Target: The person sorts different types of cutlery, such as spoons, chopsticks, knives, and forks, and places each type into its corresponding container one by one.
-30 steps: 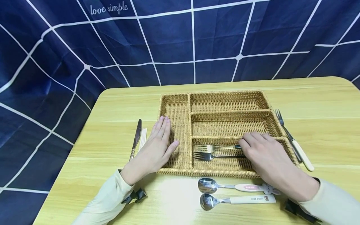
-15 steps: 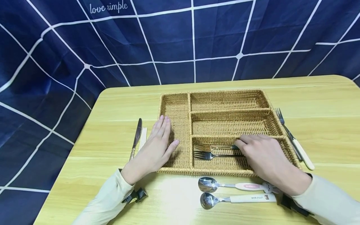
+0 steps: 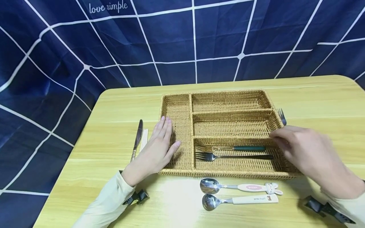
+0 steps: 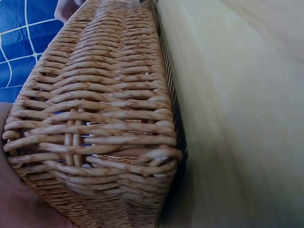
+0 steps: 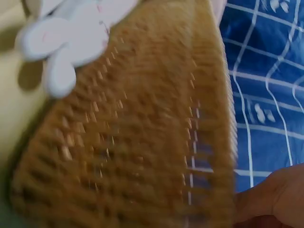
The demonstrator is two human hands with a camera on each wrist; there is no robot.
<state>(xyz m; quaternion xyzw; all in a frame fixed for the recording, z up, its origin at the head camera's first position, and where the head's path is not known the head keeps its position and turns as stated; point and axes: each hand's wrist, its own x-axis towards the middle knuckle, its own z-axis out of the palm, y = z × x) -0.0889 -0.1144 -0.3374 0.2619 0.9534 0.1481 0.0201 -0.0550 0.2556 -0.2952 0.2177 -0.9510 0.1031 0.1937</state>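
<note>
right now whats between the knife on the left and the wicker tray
In the head view, the white chopsticks lie right beside the knife, then the left hand, flat on the table and touching the wicker tray at its left wall.

We saw bright, even light, glare on the table (image 3: pixel 176 193), curved wide-angle edges, and a motion-blurred right hand (image 3: pixel 310 155) and right-wrist view.

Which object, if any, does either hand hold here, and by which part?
Nothing is held. The left hand rests flat against the wicker tray's left wall; the right hand hovers empty over its right end.
</note>
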